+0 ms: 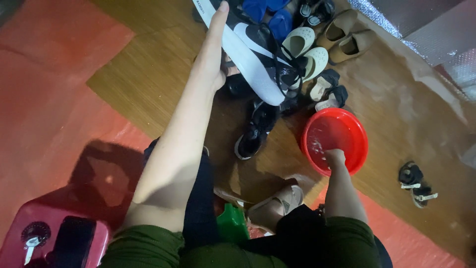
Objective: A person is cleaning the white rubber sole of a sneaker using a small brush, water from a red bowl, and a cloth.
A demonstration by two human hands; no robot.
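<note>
My left hand (214, 52) holds up a black and white sneaker (253, 54) by its sole, laces dangling, above the floor. My right hand (335, 158) reaches into a red plastic basin (357, 131) that holds soapy water; its fingers are at the basin's near rim and partly hidden. A second black sneaker (254, 131) lies on the wooden floor between the two arms.
Several shoes lie at the top: cream flats (305, 47), tan slip-ons (344, 34), blue shoes (270, 12), black sandals (329, 89). Small black sandals (415, 184) sit at right. A green object (231, 223) and my sandalled foot (277, 203) are near my lap. A red stool (54, 235) stands at left.
</note>
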